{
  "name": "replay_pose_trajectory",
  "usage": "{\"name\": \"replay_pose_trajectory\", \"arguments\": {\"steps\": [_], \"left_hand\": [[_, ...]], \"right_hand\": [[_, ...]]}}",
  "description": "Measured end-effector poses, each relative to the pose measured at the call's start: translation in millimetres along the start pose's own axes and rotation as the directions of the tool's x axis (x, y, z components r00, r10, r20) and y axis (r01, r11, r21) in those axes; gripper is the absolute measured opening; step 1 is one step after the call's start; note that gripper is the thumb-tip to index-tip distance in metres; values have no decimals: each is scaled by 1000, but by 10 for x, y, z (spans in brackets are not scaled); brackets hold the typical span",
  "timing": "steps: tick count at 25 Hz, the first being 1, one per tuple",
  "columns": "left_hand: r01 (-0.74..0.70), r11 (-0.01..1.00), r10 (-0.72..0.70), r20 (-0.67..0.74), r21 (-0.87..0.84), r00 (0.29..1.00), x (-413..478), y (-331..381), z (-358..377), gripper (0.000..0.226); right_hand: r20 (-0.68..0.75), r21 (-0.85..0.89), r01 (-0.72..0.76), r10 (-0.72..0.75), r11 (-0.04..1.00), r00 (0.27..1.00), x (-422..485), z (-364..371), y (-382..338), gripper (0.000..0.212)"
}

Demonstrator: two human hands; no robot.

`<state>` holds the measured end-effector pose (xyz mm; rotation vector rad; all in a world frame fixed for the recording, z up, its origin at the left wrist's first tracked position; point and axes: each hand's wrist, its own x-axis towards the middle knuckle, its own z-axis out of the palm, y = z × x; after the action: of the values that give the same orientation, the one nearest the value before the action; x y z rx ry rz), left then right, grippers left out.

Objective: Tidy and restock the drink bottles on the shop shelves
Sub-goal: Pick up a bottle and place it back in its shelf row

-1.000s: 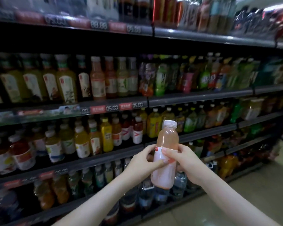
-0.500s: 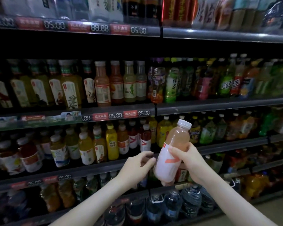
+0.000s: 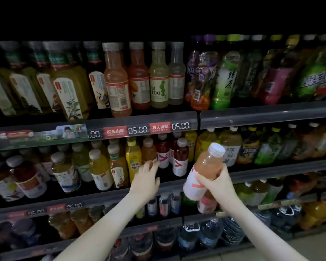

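Note:
My right hand point(image 3: 217, 182) grips a pink drink bottle point(image 3: 205, 166) with a white cap and a white label with a red V, tilted to the right in front of the middle shelf point(image 3: 271, 167). My left hand point(image 3: 146, 178) reaches onto that shelf, its fingertips touching an orange bottle point(image 3: 148, 150) beside two dark red bottles point(image 3: 180, 157) with the same V label. Whether the left fingers curl round the orange bottle is hidden.
Yellow and orange juice bottles point(image 3: 100, 169) fill the middle shelf to the left. Tall tea and juice bottles point(image 3: 117, 80) stand on the shelf above, over price strips point(image 3: 139, 129). Water bottles point(image 3: 211, 236) line the lowest shelf. Pale floor point(image 3: 309, 247) shows at bottom right.
My left hand has let go of the pink bottle and moved up and forward onto the middle shelf. My right hand holds the bottle alone, tilted further right. The view has come closer.

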<state>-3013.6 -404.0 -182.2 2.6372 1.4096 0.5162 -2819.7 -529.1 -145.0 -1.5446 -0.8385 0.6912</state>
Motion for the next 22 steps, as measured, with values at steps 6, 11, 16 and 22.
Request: {"name": "replay_pose_trajectory", "arguments": {"steps": [6, 11, 16, 22], "left_hand": [[151, 977, -128, -148, 152, 981, 109, -143, 207, 69], [272, 930, -200, -281, 247, 939, 275, -494, 141, 64], [246, 947, -168, -337, 206, 926, 493, -622, 163, 65], [-45, 987, 117, -513, 151, 851, -214, -501, 383, 45]], "right_hand": [[189, -102, 68, -47, 993, 981, 377, 75, 193, 68], [290, -108, 60, -27, 992, 957, 539, 302, 345, 69], [254, -66, 37, -19, 997, 967, 497, 637, 557, 70], [74, -13, 65, -64, 998, 995, 348, 909, 734, 73]]}}
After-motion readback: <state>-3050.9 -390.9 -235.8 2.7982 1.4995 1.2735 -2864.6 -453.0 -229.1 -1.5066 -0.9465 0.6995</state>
